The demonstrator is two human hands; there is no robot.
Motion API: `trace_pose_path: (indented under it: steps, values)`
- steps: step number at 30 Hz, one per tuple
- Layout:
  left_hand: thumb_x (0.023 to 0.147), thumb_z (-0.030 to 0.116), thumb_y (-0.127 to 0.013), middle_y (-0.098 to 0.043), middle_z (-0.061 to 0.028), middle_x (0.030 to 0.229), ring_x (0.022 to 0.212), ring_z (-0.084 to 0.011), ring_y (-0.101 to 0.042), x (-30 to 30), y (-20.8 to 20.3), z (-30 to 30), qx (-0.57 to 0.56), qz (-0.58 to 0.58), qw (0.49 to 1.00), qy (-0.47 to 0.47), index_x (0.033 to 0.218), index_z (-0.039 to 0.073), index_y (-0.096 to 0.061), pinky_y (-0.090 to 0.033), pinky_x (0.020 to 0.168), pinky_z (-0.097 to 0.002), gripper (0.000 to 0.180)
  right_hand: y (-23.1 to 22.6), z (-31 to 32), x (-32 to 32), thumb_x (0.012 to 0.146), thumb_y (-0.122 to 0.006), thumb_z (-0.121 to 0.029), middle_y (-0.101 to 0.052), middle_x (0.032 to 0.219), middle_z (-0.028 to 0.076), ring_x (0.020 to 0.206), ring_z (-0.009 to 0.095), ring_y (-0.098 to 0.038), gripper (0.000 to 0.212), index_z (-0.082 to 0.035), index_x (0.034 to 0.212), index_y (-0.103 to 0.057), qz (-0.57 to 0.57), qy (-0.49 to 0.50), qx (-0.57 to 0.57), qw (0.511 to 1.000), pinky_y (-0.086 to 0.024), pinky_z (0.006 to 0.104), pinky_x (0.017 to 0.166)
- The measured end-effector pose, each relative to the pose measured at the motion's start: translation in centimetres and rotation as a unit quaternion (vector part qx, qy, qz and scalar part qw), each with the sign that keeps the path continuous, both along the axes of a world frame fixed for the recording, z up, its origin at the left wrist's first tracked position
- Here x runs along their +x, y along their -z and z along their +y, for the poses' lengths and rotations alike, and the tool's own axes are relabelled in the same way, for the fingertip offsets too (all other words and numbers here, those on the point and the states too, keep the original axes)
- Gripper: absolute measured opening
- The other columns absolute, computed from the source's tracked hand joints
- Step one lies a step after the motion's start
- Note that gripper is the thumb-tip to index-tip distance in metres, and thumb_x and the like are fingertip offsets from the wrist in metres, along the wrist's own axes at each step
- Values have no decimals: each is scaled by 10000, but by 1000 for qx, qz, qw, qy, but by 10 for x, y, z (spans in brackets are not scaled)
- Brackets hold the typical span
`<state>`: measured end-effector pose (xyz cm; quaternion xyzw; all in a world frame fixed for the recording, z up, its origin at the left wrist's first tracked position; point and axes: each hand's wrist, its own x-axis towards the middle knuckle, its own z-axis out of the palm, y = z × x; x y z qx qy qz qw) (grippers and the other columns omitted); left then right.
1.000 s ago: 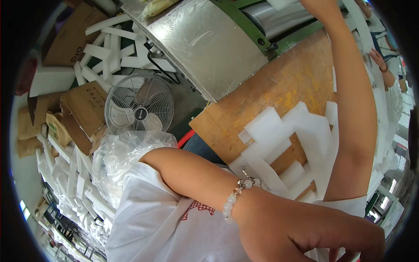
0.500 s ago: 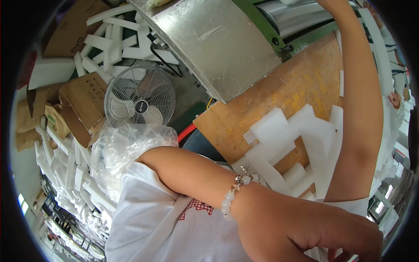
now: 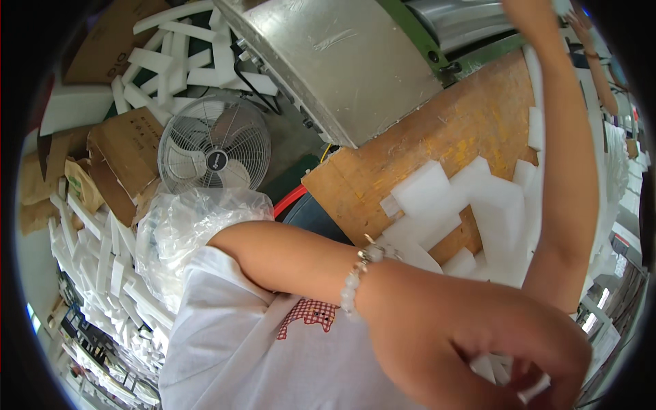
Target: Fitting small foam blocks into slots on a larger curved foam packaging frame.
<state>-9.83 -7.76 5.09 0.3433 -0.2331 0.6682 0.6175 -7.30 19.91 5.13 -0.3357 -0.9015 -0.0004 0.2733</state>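
Observation:
My left hand [image 3: 471,342], with a beaded bracelet [image 3: 350,294] at its wrist, is raised large at the lower right. Its fingers curl round toward the thumb; whatever they hold, if anything, cannot be made out. My right arm stretches up the right side, and my right hand [image 3: 530,17] is blurred at the top edge, its fingers out of sight. That hand is nearest the shiny metal roller [image 3: 465,24] of a green-framed machine [image 3: 335,61]. Below lie white foam pieces [image 3: 424,188] on a wooden tabletop [image 3: 369,174], partly hidden by my left wrist.
A round floor fan [image 3: 215,147] stands left of the machine. Around it are an opened cardboard box [image 3: 126,154], clear plastic sheeting [image 3: 198,212] and heaps of white foam strips [image 3: 102,266]. Another person's hand [image 3: 581,33] shows at the upper right.
My left hand has shifted slightly left and its finger curl shows a wider gap. My right hand has moved a little lower at the top edge. The other person's arm is now raised.

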Motion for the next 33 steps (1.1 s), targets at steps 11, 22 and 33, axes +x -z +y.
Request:
trace_pose_path:
  steps: [11,22,33]
  values:
    - [857,-1,-582,-620,-58,940,867,-184,-524,-70,97,-41,-237,170,954,63,966,42,-630,-417,807,-299,127,23,-11,65,862,-597,-61,-571,1310,107,1145,246,-544,520,-62,1373,-500,-28,-118,-28,992,-401,318,1012]
    - [876,-68,-536,-614,-54,971,888,-134,-528,-61,101,-53,-293,222,929,51,1004,39,-618,-412,821,-246,186,31,11,7,836,-588,-53,-573,1299,127,1125,279,-551,535,-52,1365,-507,-150,93,-175,969,-403,334,996]
    - [816,6,-617,-656,-7,964,866,-140,-522,-48,106,-73,-40,505,715,-481,879,108,-666,-408,839,-337,130,13,-96,150,919,-594,-51,-591,1287,93,1124,202,-557,535,-40,1428,-430,35,-25,-144,989,-387,294,1027]
